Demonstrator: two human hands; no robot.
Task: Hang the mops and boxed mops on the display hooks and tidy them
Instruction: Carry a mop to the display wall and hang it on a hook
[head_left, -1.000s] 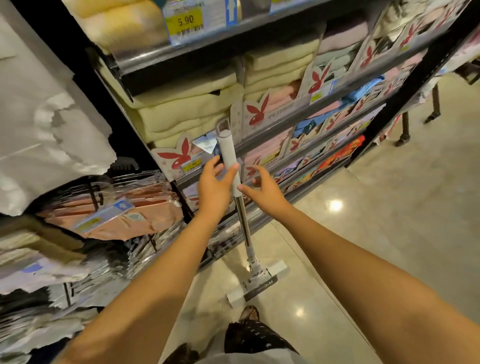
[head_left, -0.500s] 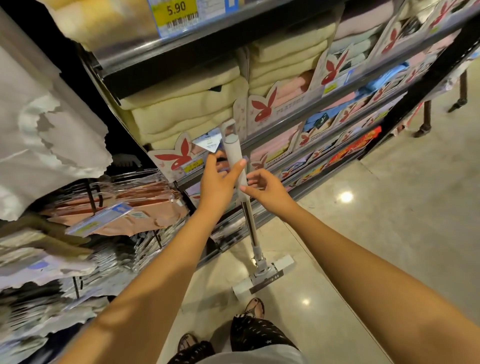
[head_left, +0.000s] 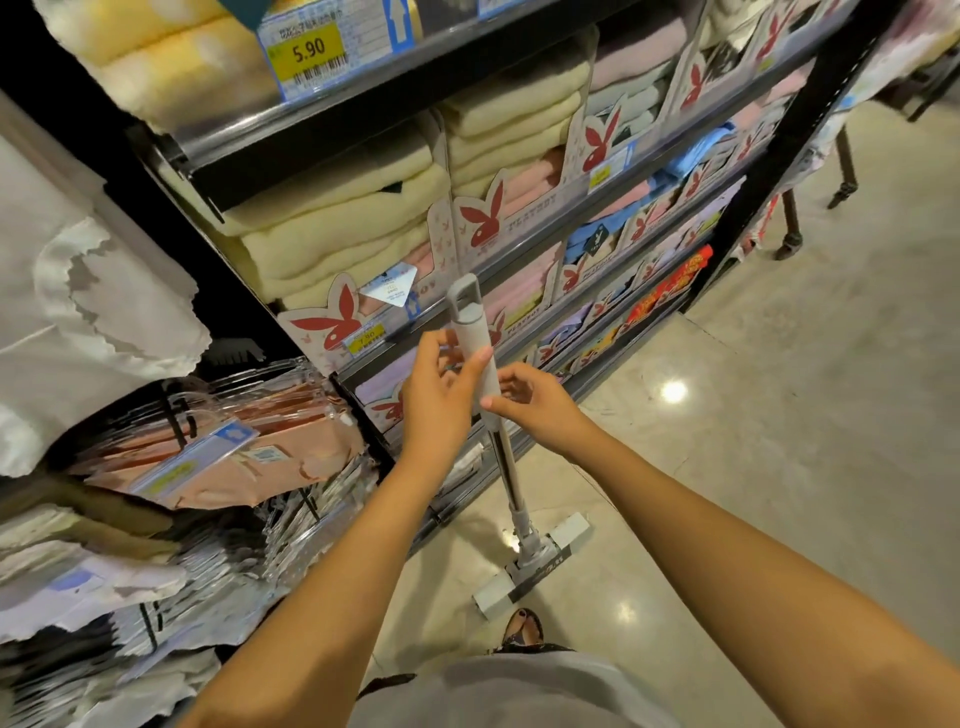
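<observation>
Currently, the mop (head_left: 505, 467) stands nearly upright. Its head (head_left: 532, 564) rests on the floor (head_left: 779, 415), and its long axis rises from there towards the shelf rack (head_left: 524, 247).

The hanging loop (head_left: 464, 290) is the topmost part and lies just above both hands, so the coming lift turns on this point. Judged from here, it must be raised along the shaft's axis to meet a hook. No hook meant for the mop can be identified.

- **Left hand** (head_left: 436, 400): the nearer to the loop. It grips the pale handle sleeve (head_left: 475, 338), thumb across the front, fingers (head_left: 441, 340) curled behind.
- **Right hand** (head_left: 543, 408): lower, beside the sleeve's bottom end. Only the thumb tip touches it, and the other digits are loosely curled and hold nothing.

Legible writing:
- The yellow price tag (head_left: 307, 52) on the upper shelf edge reads "5.90".
- A lower tag (head_left: 366, 338) appears to read "7.90".
- The towel cards (head_left: 483, 223) carry a red rabbit logo and the word "PLAYBOY".
</observation>
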